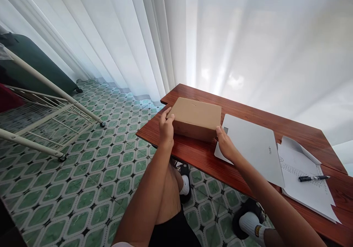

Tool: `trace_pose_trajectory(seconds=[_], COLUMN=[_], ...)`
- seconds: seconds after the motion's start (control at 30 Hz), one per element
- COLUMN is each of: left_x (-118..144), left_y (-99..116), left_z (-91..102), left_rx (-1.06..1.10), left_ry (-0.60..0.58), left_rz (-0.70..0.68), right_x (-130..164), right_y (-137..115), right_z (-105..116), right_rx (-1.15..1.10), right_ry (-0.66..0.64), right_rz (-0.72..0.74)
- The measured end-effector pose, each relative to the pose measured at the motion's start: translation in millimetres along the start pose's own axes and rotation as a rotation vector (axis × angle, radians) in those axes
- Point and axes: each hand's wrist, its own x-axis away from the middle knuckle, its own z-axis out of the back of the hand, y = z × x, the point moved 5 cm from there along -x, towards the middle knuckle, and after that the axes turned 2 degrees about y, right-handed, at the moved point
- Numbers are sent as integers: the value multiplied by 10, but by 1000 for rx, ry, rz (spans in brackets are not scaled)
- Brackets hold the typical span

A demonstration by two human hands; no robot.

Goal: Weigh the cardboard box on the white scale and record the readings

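- Box [197,114]: closed, plain cardboard, on the left part of the worktop [153,131]. I can't tell from this one view whether its whole base is resting on the wood.
- Left grip [166,127]: holding the box at its left end, thumb at the top edge, fingers round the side.
- Right grip [225,142]: holding the near right corner, thumb up; I can't see where its other fingers sit.
- For this two-ended hold, I'd press evenly from both ends and match the hands in height so the box doesn't tilt or twist. My right hold looks the weaker, being on a corner; a flatter palm would probably steady it.
- Laptop [248,144]: lid down, just right of the box. The right grip overlaps its edge in my view, so I'd mind that wrist.
- Papers [298,158]: beyond the laptop, with a pen [313,178] on top.
- Curtain [234,37]: behind the worktop.
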Motion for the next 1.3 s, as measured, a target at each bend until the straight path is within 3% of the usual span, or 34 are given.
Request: trace_pose_trajectory(seconds=[0.2,0.57,1.3], left_x=[32,36,538], left_y=[52,157,345], left_z=[-21,-7,-474], left_rx=[-10,-60,-31], left_ry=[17,47,-164], left_rz=[-26,-306,-515], right_x=[-17,24,291], right_y=[-2,-90,60], right_z=[-1,28,721], right_rx=[9,-90,-74], right_ry=[26,40,236], right_rz=[15,97,155])
